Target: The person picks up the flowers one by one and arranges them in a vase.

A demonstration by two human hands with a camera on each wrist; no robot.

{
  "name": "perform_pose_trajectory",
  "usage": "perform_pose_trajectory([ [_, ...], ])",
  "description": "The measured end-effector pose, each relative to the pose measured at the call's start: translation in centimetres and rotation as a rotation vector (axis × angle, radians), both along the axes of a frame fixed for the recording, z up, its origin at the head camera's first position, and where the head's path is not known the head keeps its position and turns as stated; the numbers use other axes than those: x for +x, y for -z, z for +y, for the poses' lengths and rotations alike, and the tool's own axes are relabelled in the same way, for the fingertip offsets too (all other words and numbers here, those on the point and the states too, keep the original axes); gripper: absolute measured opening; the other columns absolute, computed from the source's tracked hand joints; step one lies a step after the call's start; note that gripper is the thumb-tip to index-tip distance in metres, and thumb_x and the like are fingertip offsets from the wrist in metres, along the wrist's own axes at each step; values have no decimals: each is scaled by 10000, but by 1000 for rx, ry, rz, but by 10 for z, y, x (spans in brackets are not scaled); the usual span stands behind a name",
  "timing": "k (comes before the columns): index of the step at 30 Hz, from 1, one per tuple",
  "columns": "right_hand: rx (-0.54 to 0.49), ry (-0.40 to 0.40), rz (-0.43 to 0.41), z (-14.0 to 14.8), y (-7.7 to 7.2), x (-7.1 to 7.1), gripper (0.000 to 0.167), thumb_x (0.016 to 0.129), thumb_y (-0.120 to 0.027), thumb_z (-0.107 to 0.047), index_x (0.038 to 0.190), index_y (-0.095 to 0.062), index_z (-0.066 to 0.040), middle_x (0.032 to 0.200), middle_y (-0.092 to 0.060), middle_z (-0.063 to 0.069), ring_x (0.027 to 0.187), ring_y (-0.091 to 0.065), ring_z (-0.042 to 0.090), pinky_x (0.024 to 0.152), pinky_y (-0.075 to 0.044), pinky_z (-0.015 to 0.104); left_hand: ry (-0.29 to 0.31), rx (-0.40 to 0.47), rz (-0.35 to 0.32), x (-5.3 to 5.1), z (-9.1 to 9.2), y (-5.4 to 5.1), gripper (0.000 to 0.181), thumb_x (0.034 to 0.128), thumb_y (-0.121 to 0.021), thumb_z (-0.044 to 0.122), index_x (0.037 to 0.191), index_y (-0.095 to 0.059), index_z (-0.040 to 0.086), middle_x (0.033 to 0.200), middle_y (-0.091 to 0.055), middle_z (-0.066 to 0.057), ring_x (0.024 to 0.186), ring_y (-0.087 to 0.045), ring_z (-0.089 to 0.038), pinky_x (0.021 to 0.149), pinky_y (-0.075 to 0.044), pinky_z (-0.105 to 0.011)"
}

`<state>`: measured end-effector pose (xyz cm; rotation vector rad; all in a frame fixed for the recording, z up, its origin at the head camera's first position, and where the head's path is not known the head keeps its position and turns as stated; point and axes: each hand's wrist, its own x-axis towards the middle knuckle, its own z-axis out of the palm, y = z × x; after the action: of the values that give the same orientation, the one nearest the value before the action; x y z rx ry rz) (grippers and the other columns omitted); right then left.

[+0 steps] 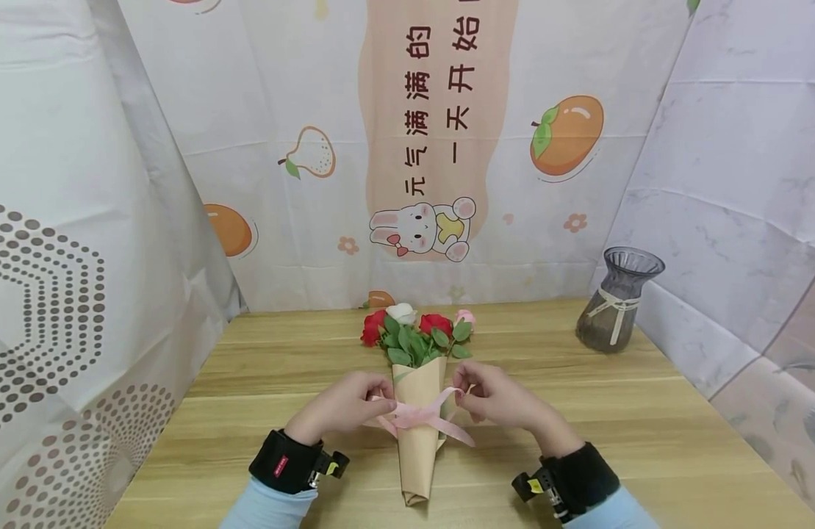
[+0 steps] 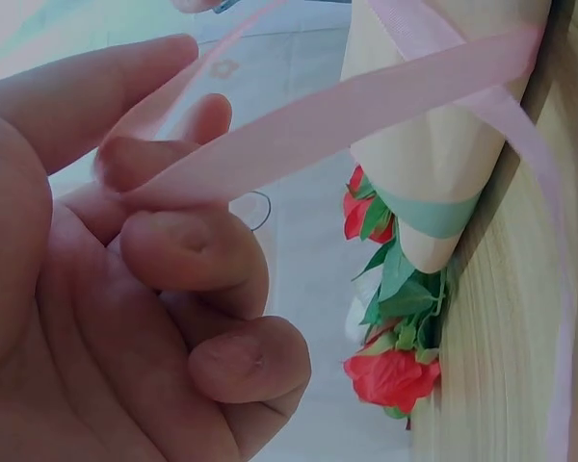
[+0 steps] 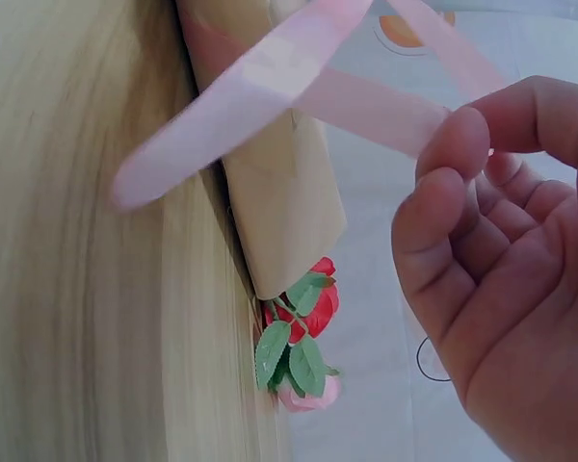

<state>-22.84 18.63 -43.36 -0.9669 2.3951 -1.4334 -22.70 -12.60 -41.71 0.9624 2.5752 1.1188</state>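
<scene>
A bouquet of red, white and pink roses (image 1: 436, 324) lies on the table, wrapped in brown kraft paper (image 1: 417, 463). Around the wrap's middle runs a pink ribbon (image 1: 414, 417), crossed at the front, with a loose tail at the lower right. My left hand (image 1: 350, 400) holds a looped part of the ribbon in its curled fingers, as the left wrist view shows. On the other side my right hand (image 1: 496, 394) pinches another part of the ribbon between thumb and fingertips. Both hands stay beside the paper, and the ribbon stretches between them.
A grey glass vase (image 1: 608, 319) with a pale bow round its neck stands at the table's back right. Behind the wooden table (image 1: 281, 353) hangs a printed cloth (image 1: 301, 235); more cloth covers both sides.
</scene>
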Motion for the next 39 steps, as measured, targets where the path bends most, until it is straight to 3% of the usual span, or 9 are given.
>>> perform_pose_trajectory([
  [4,-23,-10,-31,2,-1,-1,92,988,-577,1,1073,-542,-9,850,-595,83,555,-585,154,519,-536,345,-14,-19,27,-1,-3,-2,114,948,-715,253,870,-658,194,681,-466,90,603,-435,-59,532,-361,-242],
  [8,-59,5,-79,5,-3,-2,243,983,-587,8,1200,-481,33,882,-600,121,559,-592,184,531,-541,357,-30,-17,17,-2,-7,-3,140,906,-773,279,891,-666,190,723,-537,88,632,-486,-69,540,-407,-250],
  [14,-160,12,-177,10,-6,-2,413,938,-575,78,1306,-397,17,923,-574,217,592,-559,197,542,-521,336,-58,3,-11,-4,-16,-5,174,838,-809,122,933,-664,137,752,-576,55,646,-502,-91,564,-432,-272],
  [18,-196,30,-224,17,-6,-3,420,939,-529,91,1320,-379,-6,901,-537,174,582,-540,201,537,-501,338,-67,18,18,-6,-25,-5,181,822,-782,43,932,-655,111,751,-563,42,642,-486,-96,566,-414,-261],
  [30,-193,129,-290,34,-11,-5,454,921,-562,53,1326,-360,11,901,-517,134,520,-511,183,472,-455,278,-167,48,44,-12,-52,-9,50,967,-664,82,1004,-696,75,718,-496,37,604,-421,-99,539,-351,-235],
  [39,-258,182,-331,46,-15,-9,477,968,-579,-16,1366,-316,10,893,-549,130,511,-494,153,468,-458,276,-267,68,54,-15,-74,-12,78,1012,-635,116,982,-697,78,753,-557,10,674,-486,-159,596,-409,-271],
])
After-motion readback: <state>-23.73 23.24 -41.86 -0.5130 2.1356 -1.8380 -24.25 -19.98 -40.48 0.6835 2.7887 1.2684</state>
